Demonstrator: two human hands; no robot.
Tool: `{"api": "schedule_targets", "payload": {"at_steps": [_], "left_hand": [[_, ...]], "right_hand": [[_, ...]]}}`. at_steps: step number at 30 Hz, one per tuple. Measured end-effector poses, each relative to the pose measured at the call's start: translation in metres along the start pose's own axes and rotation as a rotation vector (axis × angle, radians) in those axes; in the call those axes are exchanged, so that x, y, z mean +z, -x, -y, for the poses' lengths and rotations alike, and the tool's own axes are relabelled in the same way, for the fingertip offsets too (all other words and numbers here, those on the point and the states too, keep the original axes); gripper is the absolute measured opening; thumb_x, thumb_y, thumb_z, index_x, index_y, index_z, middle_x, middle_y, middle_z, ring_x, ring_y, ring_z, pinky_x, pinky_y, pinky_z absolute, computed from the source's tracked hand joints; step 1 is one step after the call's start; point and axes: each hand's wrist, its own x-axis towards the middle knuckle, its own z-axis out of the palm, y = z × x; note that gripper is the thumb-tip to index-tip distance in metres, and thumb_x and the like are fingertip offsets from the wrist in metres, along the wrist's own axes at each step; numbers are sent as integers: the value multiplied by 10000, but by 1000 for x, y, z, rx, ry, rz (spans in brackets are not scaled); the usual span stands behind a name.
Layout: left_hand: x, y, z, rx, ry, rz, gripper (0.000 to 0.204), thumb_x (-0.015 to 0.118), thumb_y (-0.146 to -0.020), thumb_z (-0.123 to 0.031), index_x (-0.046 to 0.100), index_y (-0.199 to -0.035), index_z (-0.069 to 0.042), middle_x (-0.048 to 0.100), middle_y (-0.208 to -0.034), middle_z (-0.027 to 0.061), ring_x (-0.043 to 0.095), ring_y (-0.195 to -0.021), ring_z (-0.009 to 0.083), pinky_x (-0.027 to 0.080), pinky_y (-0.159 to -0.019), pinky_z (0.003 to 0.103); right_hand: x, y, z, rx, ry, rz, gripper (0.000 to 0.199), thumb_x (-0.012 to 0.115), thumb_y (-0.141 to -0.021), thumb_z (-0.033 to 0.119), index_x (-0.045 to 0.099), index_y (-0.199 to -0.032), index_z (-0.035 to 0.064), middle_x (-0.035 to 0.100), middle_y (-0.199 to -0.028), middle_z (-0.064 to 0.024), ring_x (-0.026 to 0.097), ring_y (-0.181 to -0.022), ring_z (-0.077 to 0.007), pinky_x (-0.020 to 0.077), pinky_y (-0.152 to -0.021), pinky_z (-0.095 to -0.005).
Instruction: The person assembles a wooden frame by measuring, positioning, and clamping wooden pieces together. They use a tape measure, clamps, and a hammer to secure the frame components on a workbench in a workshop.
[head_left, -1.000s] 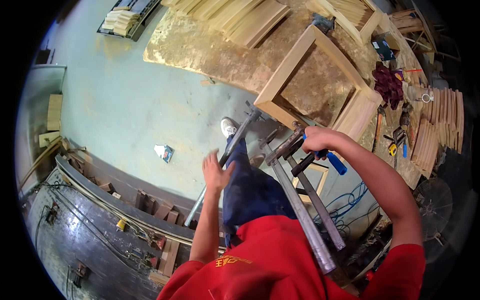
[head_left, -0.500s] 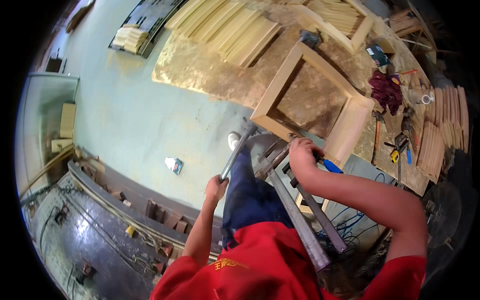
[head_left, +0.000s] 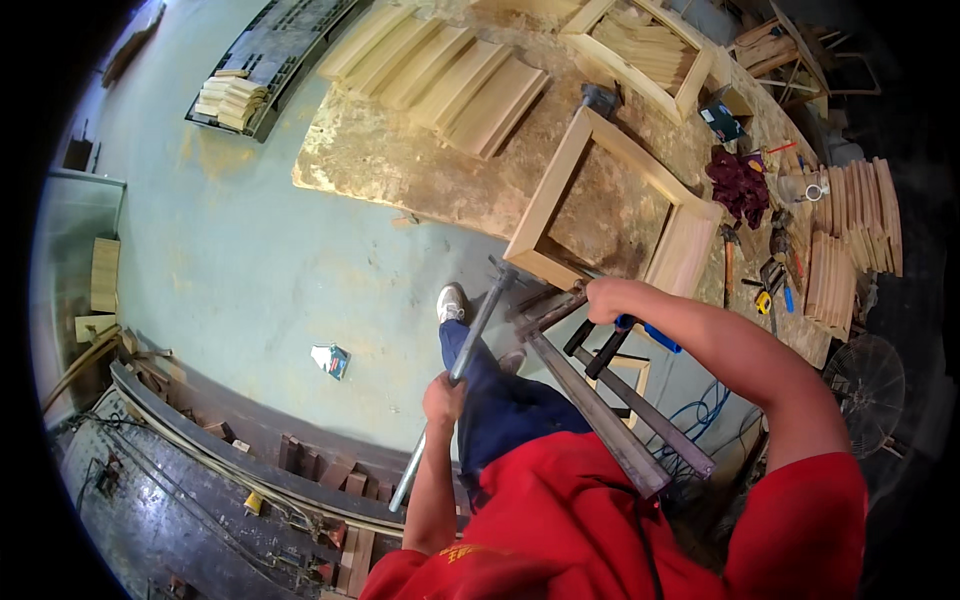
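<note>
My left hand (head_left: 443, 398) gripped the pipe (head_left: 455, 385); my right hand (head_left: 607, 298) closed on a clamp handle (head_left: 606, 350) beside the frame (head_left: 560, 190). I judged the pipe could slip and knock the frame.

Even, soft daylight fills the scene; the pale floor (head_left: 230, 240) at centre left is brightest, without hard shadows or glare. Fisheye distortion bends straight edges toward the rim, where a black vignette closes in. The right edge falls dim and slightly soft.
</note>
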Motion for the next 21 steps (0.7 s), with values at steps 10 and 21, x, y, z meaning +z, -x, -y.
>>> {"api": "schedule_targets", "payload": {"at_steps": [10,21], "left_hand": [[-61,23,-17,103,15,49,326,652,-877,-321,676,-956,-6,698,-919,268,661,-921,464,522,-795,511],[-135,-9,-23,163,-82,82,302,662,-868,-257,642,-862,44,622,-683,209,633,-650,324,488,-655,449]], "right_hand": [[18,64,-14,-137,36,-409,274,635,-812,73,624,-1060,-41,723,-973,-246,711,-989,-374,575,-805,-462],[116,84,-183,-254,-1520,-763,455,615,-983,469,629,-1092,27,700,-850,-66,665,-779,-208,544,-736,-367]]}}
